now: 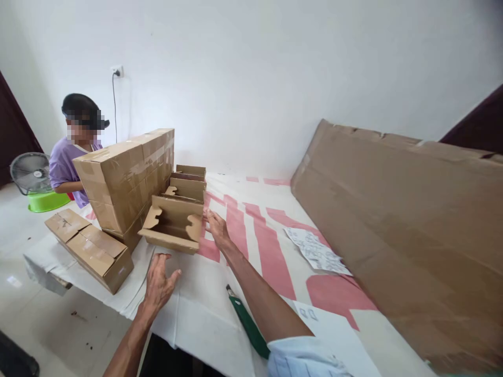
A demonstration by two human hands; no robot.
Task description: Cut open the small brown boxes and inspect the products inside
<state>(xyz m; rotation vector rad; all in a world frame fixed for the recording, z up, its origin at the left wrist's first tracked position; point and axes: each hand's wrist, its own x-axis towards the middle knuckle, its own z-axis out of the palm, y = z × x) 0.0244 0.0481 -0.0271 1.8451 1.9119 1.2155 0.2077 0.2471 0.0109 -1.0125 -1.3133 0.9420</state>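
An open-topped cardboard box point(173, 224) with scalloped flaps lies on the white and pink cloth point(251, 230). My right hand point(215, 226) reaches to its right side, fingertips touching the box's edge. My left hand point(159, 283) hovers flat over the cloth just in front of the box, fingers spread, holding nothing. Two more open boxes point(187, 184) stand in a row behind the first.
A stack of taped cartons point(126, 175) stands left of the open boxes, with a long sealed carton point(91, 247) in front. A large flat cardboard sheet point(404, 230) leans at right. Printed paper sheets point(316, 251), a green-handled tool point(245, 319). A person in purple point(73, 157) sits beyond, near a fan point(29, 173).
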